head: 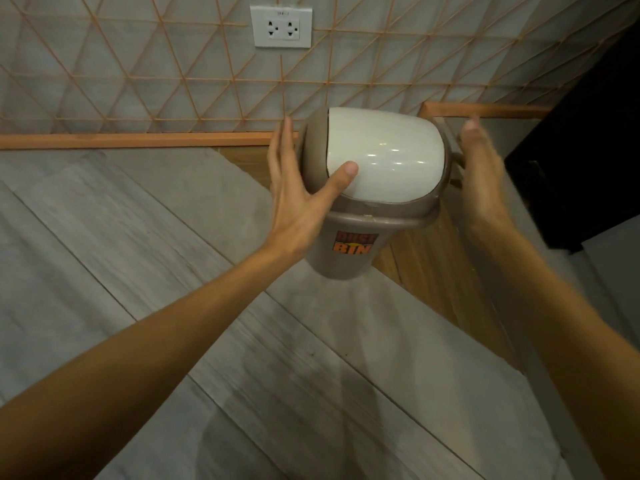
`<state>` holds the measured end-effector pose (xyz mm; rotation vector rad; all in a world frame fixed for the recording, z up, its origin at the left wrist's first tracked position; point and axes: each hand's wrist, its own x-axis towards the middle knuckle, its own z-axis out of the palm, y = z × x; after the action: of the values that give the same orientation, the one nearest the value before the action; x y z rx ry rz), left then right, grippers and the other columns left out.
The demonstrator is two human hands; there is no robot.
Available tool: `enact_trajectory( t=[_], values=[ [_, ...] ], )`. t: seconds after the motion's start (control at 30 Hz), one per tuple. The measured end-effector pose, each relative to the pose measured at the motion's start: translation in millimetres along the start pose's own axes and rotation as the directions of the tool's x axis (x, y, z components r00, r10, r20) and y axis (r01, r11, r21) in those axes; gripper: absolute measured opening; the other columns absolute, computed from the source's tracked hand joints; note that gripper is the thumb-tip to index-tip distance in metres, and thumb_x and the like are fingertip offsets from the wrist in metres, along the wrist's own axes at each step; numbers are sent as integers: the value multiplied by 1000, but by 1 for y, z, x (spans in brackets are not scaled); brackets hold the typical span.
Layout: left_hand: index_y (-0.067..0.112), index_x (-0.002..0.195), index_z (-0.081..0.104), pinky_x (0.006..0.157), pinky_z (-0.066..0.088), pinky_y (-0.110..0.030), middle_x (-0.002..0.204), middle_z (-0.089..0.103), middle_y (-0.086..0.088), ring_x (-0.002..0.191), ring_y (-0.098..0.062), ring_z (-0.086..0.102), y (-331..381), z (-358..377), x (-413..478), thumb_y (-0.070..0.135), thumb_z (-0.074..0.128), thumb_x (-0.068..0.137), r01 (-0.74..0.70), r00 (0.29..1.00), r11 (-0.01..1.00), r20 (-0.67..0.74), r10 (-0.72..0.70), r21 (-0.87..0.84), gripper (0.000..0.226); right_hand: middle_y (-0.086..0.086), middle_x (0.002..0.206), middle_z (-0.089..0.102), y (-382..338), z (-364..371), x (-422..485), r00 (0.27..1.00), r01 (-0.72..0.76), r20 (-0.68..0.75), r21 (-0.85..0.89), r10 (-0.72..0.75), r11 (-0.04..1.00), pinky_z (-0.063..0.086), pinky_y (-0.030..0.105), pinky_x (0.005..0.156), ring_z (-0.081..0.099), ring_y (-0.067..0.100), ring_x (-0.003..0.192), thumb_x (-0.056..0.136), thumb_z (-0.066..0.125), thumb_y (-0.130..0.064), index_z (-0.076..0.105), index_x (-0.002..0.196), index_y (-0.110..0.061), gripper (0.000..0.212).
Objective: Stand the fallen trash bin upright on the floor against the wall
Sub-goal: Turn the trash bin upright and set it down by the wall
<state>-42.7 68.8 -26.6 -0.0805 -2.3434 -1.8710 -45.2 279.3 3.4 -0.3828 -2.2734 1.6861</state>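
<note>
Trash bin (pixel 349 244), upright near wall (pixel 138 71); my left hand (pixel 298 188) open, thumb on its lid (pixel 388 154); my right hand (pixel 481 174) open beside it; contact unclear.

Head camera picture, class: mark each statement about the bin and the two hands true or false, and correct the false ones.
1. The trash bin stands upright. True.
2. Its swing lid is black. False: it is white, in a brown rim.
3. The left hand has its thumb on the lid. True.
4. The right hand is closed in a fist. False: it is open beside the bin.
5. A wall socket sits above the bin. True.
6. The bin's label is blue. False: it is orange.
</note>
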Motion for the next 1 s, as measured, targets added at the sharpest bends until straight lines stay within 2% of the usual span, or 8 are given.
enact_trajectory(
  t=[0.13,0.23,0.3,0.5,0.67,0.8,0.9,1.0],
  values=[
    [33,152,-10,116,19,-38,164,-2,4,148,-12,10,-22,-15,1,67,73,62,34,989,999,142,-30,-22,127,-10,164,11,12,-14,-49,951,296,150,-202,-269,934,22,44,116,15,12,150,92,55,-50,4,155,-39,82],
    [34,152,-14,115,29,-33,163,12,5,140,-4,24,-35,-21,3,58,79,57,213,922,971,351,-164,-105,135,-8,166,8,37,-10,-57,972,171,187,-157,-141,973,24,49,119,16,13,151,79,71,-55,-1,153,-43,104],
    [37,153,-5,113,34,-29,159,25,10,140,-4,30,-45,-20,2,49,82,64,184,899,980,417,-133,-82,125,-10,164,20,45,-5,-56,969,111,230,-79,-90,991,34,49,116,27,12,148,79,76,-50,4,153,-44,104],
    [30,152,15,89,45,-4,139,43,21,124,5,44,-49,-1,0,34,78,71,206,924,964,358,-135,-168,102,-18,137,57,53,-5,-44,965,110,232,67,-123,992,53,34,99,56,3,124,88,71,-31,40,144,-36,64],
    [33,152,6,84,47,-4,134,39,24,121,5,44,-45,24,6,19,80,76,190,953,954,276,-123,-230,107,-21,131,59,57,-20,-15,942,81,321,68,-98,994,53,16,91,58,-4,119,80,77,-22,39,146,-31,77],
    [36,151,9,85,49,-8,123,40,34,116,6,45,-42,38,25,19,82,74,197,964,947,226,-140,-252,107,-11,141,54,61,-22,19,938,125,325,-3,-118,992,51,27,100,54,5,128,74,78,-35,36,148,-28,85],
    [34,150,20,99,50,-25,134,48,19,122,-1,49,-40,47,42,20,83,73,196,973,942,176,-152,-273,100,-7,143,53,63,-16,45,942,151,308,-37,-132,988,50,35,104,52,9,130,74,79,-38,35,148,-28,87],
    [33,151,21,102,48,-30,139,47,12,123,-6,47,-38,55,66,20,83,73,199,977,941,128,-169,-275,101,-6,143,53,64,-8,72,947,162,290,-56,-139,985,47,42,107,51,12,131,73,80,-40,36,146,-29,86]
  ],
)
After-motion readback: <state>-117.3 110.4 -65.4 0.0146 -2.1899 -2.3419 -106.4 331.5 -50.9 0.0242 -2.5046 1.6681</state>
